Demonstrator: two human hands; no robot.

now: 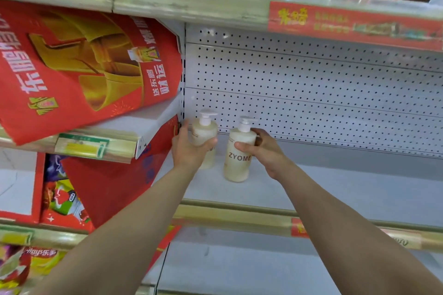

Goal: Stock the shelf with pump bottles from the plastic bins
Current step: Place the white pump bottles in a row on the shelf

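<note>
early going: two bottles in, most of the shelf [335, 187] left to fill
left hand [188, 151] wraps one pump bottle [205, 133] at 9 o'clock by the shelf's end; right hand [263, 151] grips the zyome bottle [238, 163] just beside it at 3 o'clock; bins out of view.

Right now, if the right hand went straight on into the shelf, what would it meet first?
Likely the back panel. The right hand grips a bottle, and nothing shows between them and the panel; the other bottle stands off to the left. Depth is unclear.
</note>
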